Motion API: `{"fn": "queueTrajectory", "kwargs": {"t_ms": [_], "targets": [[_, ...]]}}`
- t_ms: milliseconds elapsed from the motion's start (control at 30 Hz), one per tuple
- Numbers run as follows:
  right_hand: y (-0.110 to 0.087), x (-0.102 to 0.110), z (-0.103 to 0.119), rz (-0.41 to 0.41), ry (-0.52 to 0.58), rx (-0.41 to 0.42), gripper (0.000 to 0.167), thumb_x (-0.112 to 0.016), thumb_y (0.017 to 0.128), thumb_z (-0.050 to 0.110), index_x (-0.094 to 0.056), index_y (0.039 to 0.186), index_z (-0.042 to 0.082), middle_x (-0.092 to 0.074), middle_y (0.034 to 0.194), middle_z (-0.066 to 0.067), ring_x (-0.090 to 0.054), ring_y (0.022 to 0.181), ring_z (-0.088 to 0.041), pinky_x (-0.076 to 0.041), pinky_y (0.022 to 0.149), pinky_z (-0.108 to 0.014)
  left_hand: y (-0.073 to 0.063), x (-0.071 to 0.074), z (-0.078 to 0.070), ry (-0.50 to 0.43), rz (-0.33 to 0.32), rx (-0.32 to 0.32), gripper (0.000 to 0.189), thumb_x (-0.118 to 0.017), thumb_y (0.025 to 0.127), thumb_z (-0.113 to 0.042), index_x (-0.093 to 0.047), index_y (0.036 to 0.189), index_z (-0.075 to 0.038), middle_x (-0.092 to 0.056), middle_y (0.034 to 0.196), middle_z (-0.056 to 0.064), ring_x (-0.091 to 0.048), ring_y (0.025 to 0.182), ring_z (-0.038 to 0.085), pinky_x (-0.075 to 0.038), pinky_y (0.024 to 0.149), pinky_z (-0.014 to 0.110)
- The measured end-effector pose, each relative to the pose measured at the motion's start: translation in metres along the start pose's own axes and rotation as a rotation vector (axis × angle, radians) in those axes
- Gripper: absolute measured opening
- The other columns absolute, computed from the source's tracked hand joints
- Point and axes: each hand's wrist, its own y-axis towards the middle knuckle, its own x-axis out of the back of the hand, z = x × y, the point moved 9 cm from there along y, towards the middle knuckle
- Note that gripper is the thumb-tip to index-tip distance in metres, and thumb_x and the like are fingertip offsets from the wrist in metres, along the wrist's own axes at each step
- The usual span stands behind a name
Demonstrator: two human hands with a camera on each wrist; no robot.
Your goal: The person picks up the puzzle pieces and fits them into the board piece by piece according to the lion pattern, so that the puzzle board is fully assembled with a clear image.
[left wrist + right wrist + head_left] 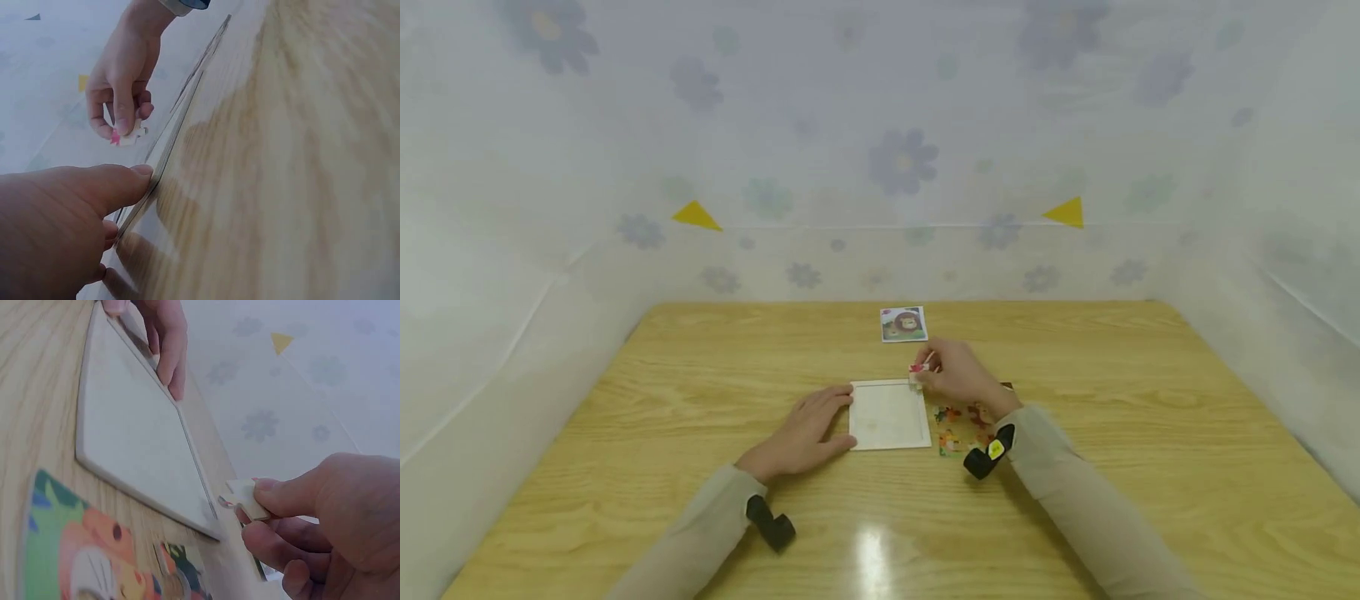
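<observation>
In the head view my right hand [958, 371] pinches a small jigsaw puzzle piece [917, 369] between thumb and fingers, over the far right corner of a white puzzle tray [927, 425]. The right wrist view shows the piece's pale face and its knob-and-notch outline [247, 499]; a pink patch [115, 137] shows on it in the left wrist view. My left hand [805, 433] rests against the tray's left edge, thumb at the near corner and fingers spread toward the far one. The tray's recess holds no pieces.
Several colourful puzzle pieces [951, 442] lie right of the tray, partly hidden under my right forearm. A square picture card with a lion [904, 324] lies farther back on the wooden table [737, 358]. Flower-patterned white curtains [850, 167] enclose its back and sides.
</observation>
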Motion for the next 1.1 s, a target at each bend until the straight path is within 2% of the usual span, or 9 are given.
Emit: {"fn": "queueTrajectory", "kwargs": {"t_ms": [100,233,400,700,1100], "targets": [[0.006,-0.013,0.007,0.021,0.015,-0.012,0.005,-0.067,0.090,0.014,-0.066,0.092,0.010,-0.066,0.081,-0.003,-0.057,0.067,-0.012,-0.046,0.059,-0.027,-0.001,0.000,0.001,-0.001,-0.006,0.005,0.060,-0.062,0.092,-0.031,-0.044,0.138,0.003,-0.037,0.150,0.017,-0.032,0.140,0.036,-0.022,0.111,0.058],[0.014,-0.031,0.015,0.048,0.023,-0.030,0.006,-0.070,0.088,0.015,-0.067,0.088,0.010,-0.063,0.071,-0.001,-0.052,0.056,-0.010,-0.042,0.052,-0.025,-0.003,-0.002,0.003,0.001,-0.012,0.004,0.059,-0.060,0.093,-0.032,-0.045,0.137,0.003,-0.038,0.150,0.017,-0.032,0.140,0.036,-0.022,0.111,0.058],[0.023,-0.044,0.024,0.046,0.022,-0.030,0.008,-0.072,0.086,0.017,-0.068,0.085,0.010,-0.058,0.060,0.001,-0.047,0.050,-0.008,-0.038,0.048,-0.022,-0.003,0.000,0.004,-0.017,-0.017,0.019,0.058,-0.060,0.093,-0.033,-0.045,0.138,0.002,-0.036,0.151,0.016,-0.030,0.141,0.036,-0.021,0.110,0.059],[0.027,-0.056,0.023,0.068,-0.018,-0.171,0.012,-0.075,0.084,0.022,-0.069,0.081,0.012,-0.061,0.067,0.001,-0.051,0.057,-0.009,-0.039,0.052,-0.021,0.002,-0.009,0.002,-0.004,-0.007,-0.007,0.057,-0.059,0.094,-0.033,-0.045,0.138,0.001,-0.034,0.152,0.016,-0.030,0.139,0.038,-0.023,0.109,0.059],[0.043,-0.064,0.029,0.146,-0.096,-0.224,0.025,-0.078,0.081,0.029,-0.064,0.081,0.008,-0.064,0.070,-0.001,-0.055,0.058,-0.011,-0.041,0.055,-0.022,-0.002,-0.003,0.001,0.030,-0.013,-0.022,0.058,-0.058,0.094,-0.032,-0.045,0.138,0.004,-0.034,0.152,0.018,-0.030,0.140,0.036,-0.022,0.111,0.058]]}}
